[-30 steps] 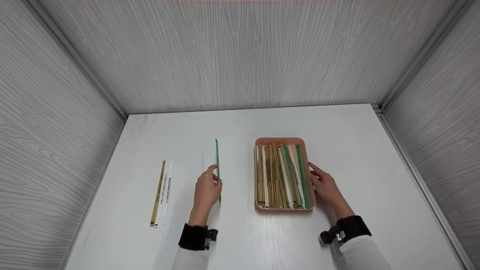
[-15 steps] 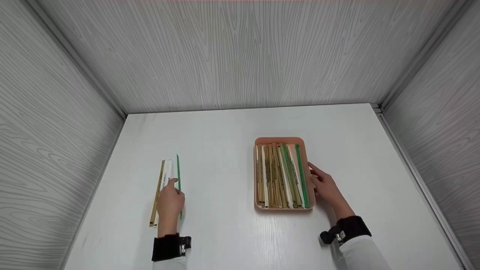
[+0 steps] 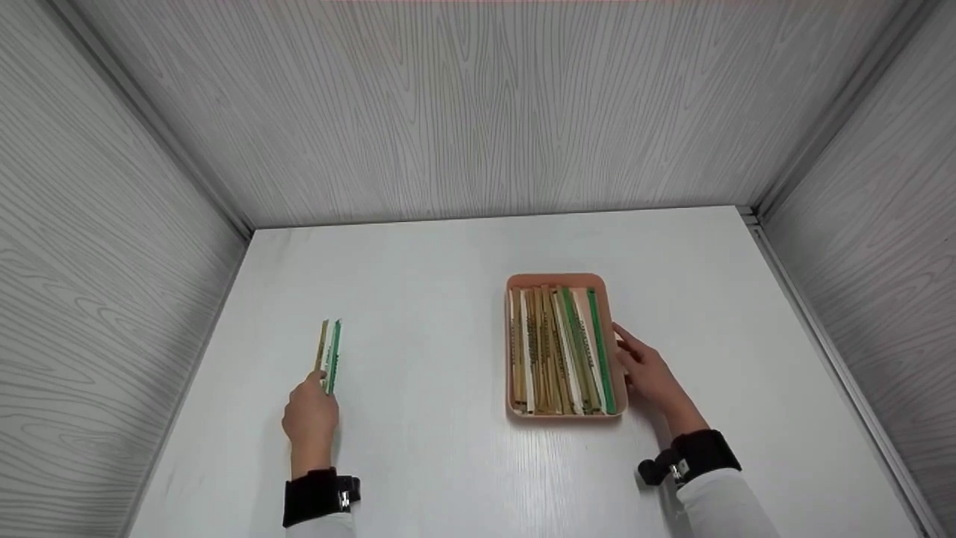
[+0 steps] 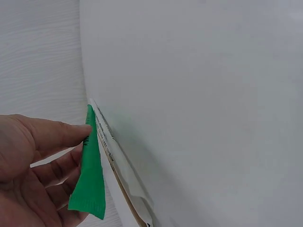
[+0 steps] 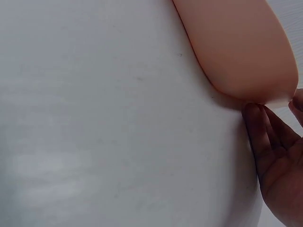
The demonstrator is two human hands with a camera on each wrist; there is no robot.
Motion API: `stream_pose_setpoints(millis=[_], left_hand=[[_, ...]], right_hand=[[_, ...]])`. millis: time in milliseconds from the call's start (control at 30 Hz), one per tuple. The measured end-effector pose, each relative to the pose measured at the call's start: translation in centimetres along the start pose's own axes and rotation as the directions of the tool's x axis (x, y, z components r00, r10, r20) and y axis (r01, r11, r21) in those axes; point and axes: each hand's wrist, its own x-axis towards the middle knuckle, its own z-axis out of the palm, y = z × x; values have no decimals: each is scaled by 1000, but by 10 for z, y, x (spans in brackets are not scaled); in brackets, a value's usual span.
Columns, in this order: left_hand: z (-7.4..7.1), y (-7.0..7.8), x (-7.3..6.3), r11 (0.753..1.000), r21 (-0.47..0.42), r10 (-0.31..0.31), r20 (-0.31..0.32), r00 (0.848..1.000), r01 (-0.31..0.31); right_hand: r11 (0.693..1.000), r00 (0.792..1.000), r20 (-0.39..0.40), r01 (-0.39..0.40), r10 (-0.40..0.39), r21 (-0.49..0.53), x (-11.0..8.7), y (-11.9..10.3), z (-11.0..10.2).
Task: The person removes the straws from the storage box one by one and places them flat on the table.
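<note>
At the left of the head view, my left hand (image 3: 310,417) pinches a slim green paper packet (image 4: 90,170) between thumb and fingers. Its near end, seen in the left wrist view, is flat and crimped. Right beside it lie a white packet (image 4: 120,165) and a brown one (image 3: 321,347), all three lengthwise and nearly parallel. My right hand (image 3: 653,379) touches the right side of an orange-pink tray (image 3: 556,280), its fingertips against the wall in the right wrist view. Rows of brown, white and green packets (image 3: 549,351) fill the tray.
The white tabletop (image 3: 433,336) runs between the left packets and the tray. Grey wood-grain panels enclose it at the back (image 3: 485,112) and on both sides. Black straps with small devices sit on both wrists.
My left hand has carried the green packet leftward from mid-table until it lies alongside the white and brown packets. My right hand and the tray have stayed in place.
</note>
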Motion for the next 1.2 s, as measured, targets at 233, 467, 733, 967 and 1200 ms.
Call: stream_pose_setpoints(millis=[233, 467, 733, 967, 1200], left_hand=[[-4, -1, 8, 1000, -7, -15, 28, 999, 15], [-3, 11, 11, 1000, -22, -11, 77, 997, 12], [12, 54, 0, 989, 17, 143, 70, 987, -145], [43, 117, -28, 953, -33, 303, 170, 938, -301], [87, 175, -63, 855, -139, 517, 280, 809, -499]], right_hand=[[1000, 1000, -6, 3, -4, -23, 3, -1, 2], [1000, 1000, -2, 7, -7, -18, 3, -1, 5], [1000, 1000, 4, 5, -5, 12, 2, -3, 7], [1000, 1000, -1, 23, -23, -11, 1, -2, 6], [1000, 1000, -10, 18, -18, -22, 2, 0, 7]])
